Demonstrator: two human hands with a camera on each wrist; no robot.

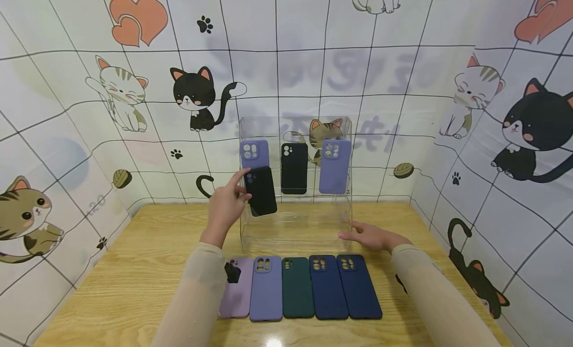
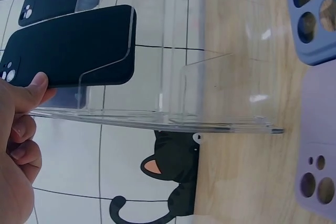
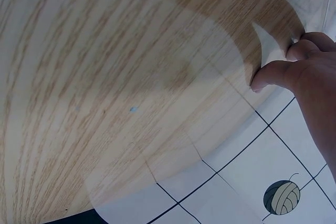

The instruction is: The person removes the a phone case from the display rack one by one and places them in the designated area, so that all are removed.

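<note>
A clear acrylic tiered stand (image 1: 295,227) sits mid-table. Its upper tier carries a purple phone case (image 1: 253,153), a black case (image 1: 294,168) and another purple case (image 1: 334,166). My left hand (image 1: 239,187) pinches a black case (image 1: 262,192) by its camera end and holds it tilted at the stand's lower-left tier. In the left wrist view my thumb (image 2: 32,88) lies on that black case (image 2: 73,45), behind the clear stand (image 2: 210,77). My right hand (image 1: 364,235) rests on the table, and its fingertips (image 3: 273,74) touch the stand's right wall (image 3: 210,145).
Several cases lie in a row near the wooden table's (image 1: 134,267) front edge: lilac (image 1: 237,287), periwinkle (image 1: 266,287), dark green (image 1: 297,287) and two navy ones (image 1: 328,286) (image 1: 358,286). Cat-patterned walls close in the table on three sides.
</note>
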